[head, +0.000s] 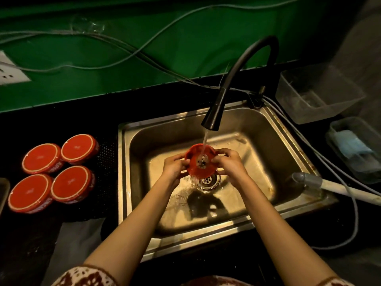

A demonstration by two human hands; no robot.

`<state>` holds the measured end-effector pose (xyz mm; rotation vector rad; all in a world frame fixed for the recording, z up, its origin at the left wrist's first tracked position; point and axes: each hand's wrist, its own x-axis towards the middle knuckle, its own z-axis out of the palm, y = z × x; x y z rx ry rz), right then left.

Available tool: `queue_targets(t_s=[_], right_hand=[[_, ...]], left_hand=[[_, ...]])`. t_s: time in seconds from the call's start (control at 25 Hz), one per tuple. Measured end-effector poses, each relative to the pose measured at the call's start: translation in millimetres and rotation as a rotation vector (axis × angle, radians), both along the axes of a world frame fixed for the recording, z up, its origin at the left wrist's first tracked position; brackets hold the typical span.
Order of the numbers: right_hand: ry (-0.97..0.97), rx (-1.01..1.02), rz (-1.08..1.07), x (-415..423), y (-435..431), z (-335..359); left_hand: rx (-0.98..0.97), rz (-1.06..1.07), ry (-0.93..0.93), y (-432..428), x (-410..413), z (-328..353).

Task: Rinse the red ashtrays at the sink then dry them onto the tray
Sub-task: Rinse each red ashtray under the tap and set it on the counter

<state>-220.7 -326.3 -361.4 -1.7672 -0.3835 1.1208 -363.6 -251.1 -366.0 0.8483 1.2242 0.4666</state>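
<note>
A red ashtray (199, 163) is held over the steel sink (266, 129), tilted toward me, under the running stream from the black faucet (214, 115). My left hand (175, 165) grips its left rim and my right hand (228, 162) grips its right rim. Water hits the ashtray's middle and spills down by the drain (208, 180). Several more red ashtrays (59, 172) lie upside down on the dark counter to the left of the sink. At the far left edge shows a sliver of a metal tray (3, 193).
Clear plastic containers (317, 93) stand on the counter at the right, one holding blue cloth (348, 145). A grey hose and white pipe (329, 185) lie by the sink's right rim. Cables run along the green wall; a wall socket (10, 71) is at left.
</note>
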Motion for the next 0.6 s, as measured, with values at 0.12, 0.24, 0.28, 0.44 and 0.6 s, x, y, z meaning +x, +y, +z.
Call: queue_targets(t_s=[0.12,0.24,0.28,0.44,0.6], right_hand=[[0.043,-0.025,-0.035,12.2,-11.2,0.8],[0.128,-0.049,-0.069,17.7,-19.0,0.9],[0.162,-0.065,-0.082,17.8,-19.3,-1.9],[0.234,-0.129,-0.118,6.5,-14.7,-9.7],[0.265,-0.056,-0.113,-2.8,-3.7,-8.2]], left_hand=[[-0.015,-0.065,0.027,-4.0,12.2,0.9],[0.01,-0.117,0.044,-1.3,17.8,5.9],[0.021,-0.131,0.051,0.6,18.3,8.8],[0.057,-0.118,0.085,9.2,14.1,16.5],[-0.019,-0.041,0.138,13.4,-5.8,10.2]])
